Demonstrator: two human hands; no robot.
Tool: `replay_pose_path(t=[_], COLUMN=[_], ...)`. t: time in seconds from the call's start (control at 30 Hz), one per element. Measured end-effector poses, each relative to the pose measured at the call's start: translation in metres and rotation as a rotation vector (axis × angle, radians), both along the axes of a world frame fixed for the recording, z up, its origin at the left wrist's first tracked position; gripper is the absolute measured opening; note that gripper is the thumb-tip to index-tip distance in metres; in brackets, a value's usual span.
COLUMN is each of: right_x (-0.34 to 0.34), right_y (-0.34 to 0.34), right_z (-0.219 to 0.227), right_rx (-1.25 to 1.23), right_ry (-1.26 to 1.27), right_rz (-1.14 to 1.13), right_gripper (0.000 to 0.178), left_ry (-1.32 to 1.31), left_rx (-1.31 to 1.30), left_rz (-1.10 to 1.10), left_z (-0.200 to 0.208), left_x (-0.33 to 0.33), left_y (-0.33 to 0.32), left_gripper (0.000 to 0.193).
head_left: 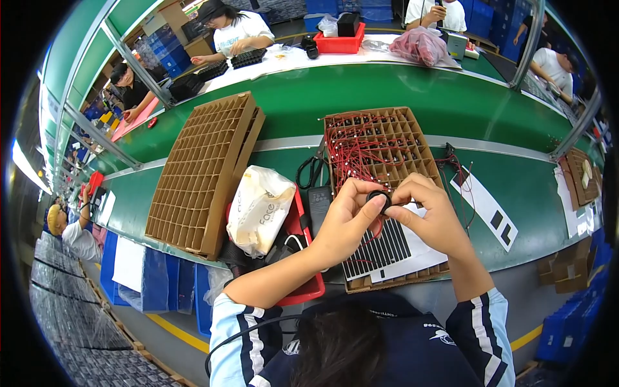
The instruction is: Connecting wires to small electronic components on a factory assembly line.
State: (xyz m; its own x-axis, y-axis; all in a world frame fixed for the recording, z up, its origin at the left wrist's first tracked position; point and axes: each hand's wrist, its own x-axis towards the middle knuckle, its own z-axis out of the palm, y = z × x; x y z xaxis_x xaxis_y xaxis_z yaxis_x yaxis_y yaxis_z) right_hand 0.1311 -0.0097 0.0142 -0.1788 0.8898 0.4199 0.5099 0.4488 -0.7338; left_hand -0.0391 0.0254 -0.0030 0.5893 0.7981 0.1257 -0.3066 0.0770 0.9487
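Both my hands meet over the divided cardboard tray in front of me. A small round black part (380,195) is pinched between them. My left hand (351,216) closes thumb and fingers on its left side, and my right hand (425,209) grips its right side. Red wire shows just below the fingers, though whether it joins the part I cannot tell. In the far half of the tray (416,129) lie small black parts with tangled red wires (351,151). A white sheet with black adhesive strips (380,248) covers its near half.
Empty-celled cardboard dividers (196,168) are stacked at left. Between the stacks, a red bin (313,284) holds a white tissue pack (258,209). A white sheet with black pieces (483,209) lies right. Across the green conveyor (290,97), other people work near a red basket (338,44).
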Motion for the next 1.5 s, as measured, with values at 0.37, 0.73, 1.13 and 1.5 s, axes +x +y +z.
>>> replay_pose_path(t=[0.37,0.73,1.13,1.5], right_x=[-0.007,-0.005,-0.007,-0.008], right_y=[-0.002,-0.001,-0.002,-0.004], right_z=[0.001,0.004,0.005,0.004], right_rx=[0.034,-0.077,-0.072,-0.072], right_ry=[0.026,0.149,0.126,0.124], right_rz=[-0.039,0.028,0.025,0.041], right_gripper=[0.014,0.014,0.016,0.013], left_ry=[-0.05,-0.033,0.005,-0.012], left_rx=[0.012,-0.001,0.023,-0.02], left_rz=[-0.011,-0.045,-0.078,-0.106], left_z=[-0.005,-0.004,0.001,0.0], left_x=[0.004,-0.001,-0.002,-0.001], left_y=[0.002,0.004,0.003,0.001], left_gripper=[0.023,0.021,0.022,0.022])
